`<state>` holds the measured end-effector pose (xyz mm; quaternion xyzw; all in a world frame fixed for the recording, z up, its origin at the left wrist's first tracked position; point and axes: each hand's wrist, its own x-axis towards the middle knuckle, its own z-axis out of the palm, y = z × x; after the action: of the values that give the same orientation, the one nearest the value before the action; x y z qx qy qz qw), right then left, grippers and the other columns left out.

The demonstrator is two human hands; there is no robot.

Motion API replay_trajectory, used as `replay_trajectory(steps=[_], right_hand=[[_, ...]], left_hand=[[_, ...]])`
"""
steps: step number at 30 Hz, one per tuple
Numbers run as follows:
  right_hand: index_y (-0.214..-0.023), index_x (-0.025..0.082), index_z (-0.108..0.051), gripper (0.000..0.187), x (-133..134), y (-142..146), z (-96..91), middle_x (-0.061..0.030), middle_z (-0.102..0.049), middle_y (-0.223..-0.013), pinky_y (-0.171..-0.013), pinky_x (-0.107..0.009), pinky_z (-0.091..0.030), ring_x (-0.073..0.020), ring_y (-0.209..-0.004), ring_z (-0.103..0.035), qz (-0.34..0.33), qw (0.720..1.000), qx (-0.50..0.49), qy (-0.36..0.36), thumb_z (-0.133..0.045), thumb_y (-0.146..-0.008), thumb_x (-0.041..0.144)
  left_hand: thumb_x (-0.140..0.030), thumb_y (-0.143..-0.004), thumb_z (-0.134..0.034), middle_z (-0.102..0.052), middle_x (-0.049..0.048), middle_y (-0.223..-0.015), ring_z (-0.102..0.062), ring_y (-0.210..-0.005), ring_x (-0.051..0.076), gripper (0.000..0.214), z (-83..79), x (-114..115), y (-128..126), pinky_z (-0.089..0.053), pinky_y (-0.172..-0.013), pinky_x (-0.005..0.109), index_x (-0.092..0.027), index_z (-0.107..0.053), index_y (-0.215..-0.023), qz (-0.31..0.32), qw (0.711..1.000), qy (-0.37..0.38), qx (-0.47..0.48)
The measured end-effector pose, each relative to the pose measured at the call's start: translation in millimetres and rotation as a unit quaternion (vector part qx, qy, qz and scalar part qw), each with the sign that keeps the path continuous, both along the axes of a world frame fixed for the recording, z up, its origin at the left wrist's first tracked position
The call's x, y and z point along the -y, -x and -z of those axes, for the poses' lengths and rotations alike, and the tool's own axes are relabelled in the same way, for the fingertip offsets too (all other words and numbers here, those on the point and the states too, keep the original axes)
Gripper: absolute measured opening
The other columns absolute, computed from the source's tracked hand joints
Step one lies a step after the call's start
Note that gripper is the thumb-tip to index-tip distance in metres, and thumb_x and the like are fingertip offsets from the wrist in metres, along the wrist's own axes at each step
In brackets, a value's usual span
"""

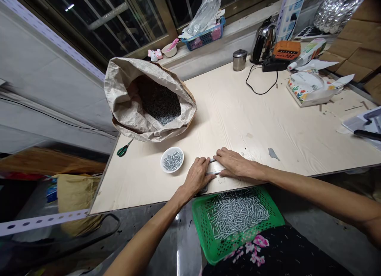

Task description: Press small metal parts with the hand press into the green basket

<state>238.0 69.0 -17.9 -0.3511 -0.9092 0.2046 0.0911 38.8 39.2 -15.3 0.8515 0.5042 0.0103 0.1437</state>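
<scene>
My left hand (pixel 197 177) and my right hand (pixel 233 163) rest together near the front edge of the pale wooden table (pixel 268 121). Both are curled over a small flat metal piece (pixel 212 166) that shows only between the fingers. A white bowl (pixel 172 160) of small silver screws sits just left of my left hand. Below the table edge, on my lap, a green plastic basket (pixel 208 236) holds many of the same silver screws. A large open paper sack (pixel 125 109) full of dark screws stands at the table's back left.
Green-handled scissors (pixel 124 149) lie by the left edge. At the back stand a steel cup (pixel 239 59), a kettle (pixel 263 40) with a black cord, an orange device (pixel 286 50) and a tissue pack (pixel 306 87). A blue basket (pixel 205 38) sits on the windowsill.
</scene>
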Motion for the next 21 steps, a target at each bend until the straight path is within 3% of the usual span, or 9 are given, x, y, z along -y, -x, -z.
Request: replay_trajectory(steps=[4, 9, 12, 14, 16, 19, 21], right_hand=[[-0.086, 0.016, -0.06, 0.005, 3.6, 8.4, 16.2, -0.0072, -0.059, -0.087, -0.073, -0.033, -0.039, -0.0203, -0.084, -0.049, -0.003, 0.999, 0.001, -0.052, -0.059, -0.085, 0.021], [-0.079, 0.016, -0.061, 0.014, 9.6, 17.0, 29.4, -0.0065, -0.061, -0.081, -0.072, -0.033, -0.038, -0.0189, -0.078, -0.051, 0.013, 0.998, 0.02, -0.062, -0.051, -0.089, 0.018], [-0.093, 0.016, -0.061, 0.012, 8.3, 9.6, 20.1, -0.009, -0.061, -0.094, -0.077, -0.036, -0.041, -0.022, -0.089, -0.052, 0.015, 0.998, -0.001, -0.056, -0.059, -0.086, 0.025], [-0.113, 0.015, -0.056, 0.039, 8.5, 1.5, 11.2, -0.0133, -0.057, -0.113, -0.084, -0.04, -0.042, -0.0262, -0.105, -0.05, 0.015, 0.997, -0.035, -0.064, -0.066, -0.081, 0.035], [-0.127, 0.014, -0.047, 0.058, 11.5, -5.5, 5.2, -0.0163, -0.05, -0.127, -0.091, -0.043, -0.041, -0.0285, -0.115, -0.044, 0.021, 0.995, -0.07, -0.072, -0.068, -0.078, 0.039], [-0.127, 0.017, -0.049, 0.044, 18.7, -8.4, 5.4, -0.0131, -0.053, -0.123, -0.091, -0.043, -0.042, -0.0261, -0.112, -0.047, 0.049, 0.99, -0.107, -0.074, -0.058, -0.087, 0.034], [-0.121, 0.02, -0.054, 0.03, 21.1, -4.4, 9.4, -0.01, -0.057, -0.117, -0.087, -0.041, -0.044, -0.0241, -0.107, -0.05, 0.068, 0.988, -0.117, -0.081, -0.048, -0.092, 0.025]], left_hand=[[-0.031, -0.087, -0.058, -0.059, 0.0068, -0.094, -0.051, -0.092, 0.022, 0.021, 2.1, 7.5, -5.0, -0.046, -0.079, 0.036, -0.017, -0.06, -0.102, -0.025, 0.999, -0.015, 0.016], [-0.029, -0.089, -0.054, -0.06, 0.0071, -0.085, -0.053, -0.087, 0.022, 0.016, 6.1, 10.8, -10.8, -0.046, -0.076, 0.035, -0.016, -0.063, -0.086, -0.036, 0.999, -0.01, 0.0], [-0.028, -0.085, -0.06, -0.061, 0.0096, -0.097, -0.053, -0.097, 0.024, 0.022, 6.3, 11.9, -9.4, -0.047, -0.082, 0.038, -0.015, -0.062, -0.102, -0.055, 0.998, -0.016, 0.018], [-0.031, -0.082, -0.063, -0.057, 0.0119, -0.116, -0.051, -0.109, 0.026, 0.04, 3.3, 15.3, -3.4, -0.046, -0.089, 0.041, -0.016, -0.055, -0.119, -0.079, 0.994, -0.043, 0.062], [-0.032, -0.084, -0.061, -0.054, 0.0121, -0.123, -0.05, -0.113, 0.025, 0.044, -3.7, 22.3, 6.9, -0.044, -0.093, 0.041, -0.018, -0.051, -0.125, -0.122, 0.983, -0.076, 0.112], [-0.031, -0.091, -0.05, -0.061, 0.0087, -0.101, -0.056, -0.099, 0.022, 0.024, -18.3, 40.0, 23.3, -0.046, -0.087, 0.037, -0.017, -0.063, -0.105, -0.216, 0.96, -0.112, 0.139], [-0.031, -0.092, -0.048, -0.062, 0.007, -0.088, -0.056, -0.089, 0.021, 0.023, -24.9, 54.9, 27.8, -0.048, -0.081, 0.035, -0.017, -0.066, -0.09, -0.233, 0.956, -0.128, 0.124]])
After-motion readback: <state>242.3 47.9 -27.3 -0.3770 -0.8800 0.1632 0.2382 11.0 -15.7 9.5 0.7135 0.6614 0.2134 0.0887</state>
